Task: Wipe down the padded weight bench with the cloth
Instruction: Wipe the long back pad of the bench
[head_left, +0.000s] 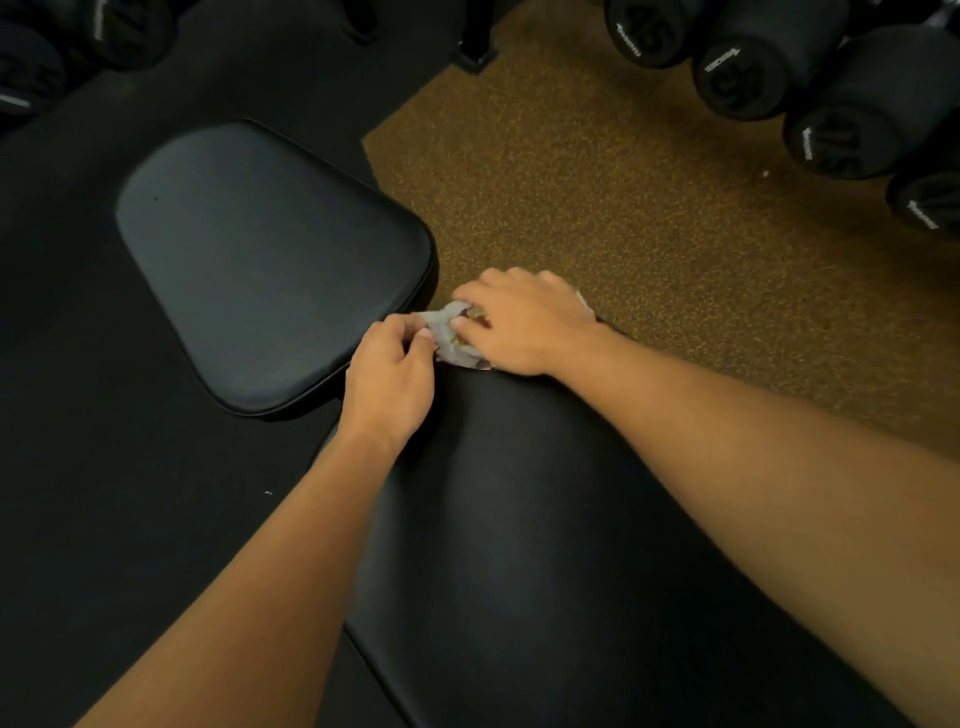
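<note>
Head view: a small crumpled grey cloth (453, 332) is pinched by both hands, left hand (390, 375) and right hand (524, 322), at the black padded weight bench (519, 519)'s far end; wiping seems barely begun.

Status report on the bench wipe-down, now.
Left hand and right hand both pinching the cloth. Cloth bunched at the far end of the back pad. Seat pad beyond, nothing in the way.

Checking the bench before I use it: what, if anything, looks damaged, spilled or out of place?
Nothing stands out. Both pads, the seat pad and the back pad, look intact. The cloth is bunched between the left hand and right hand at the back pad's end.
</note>
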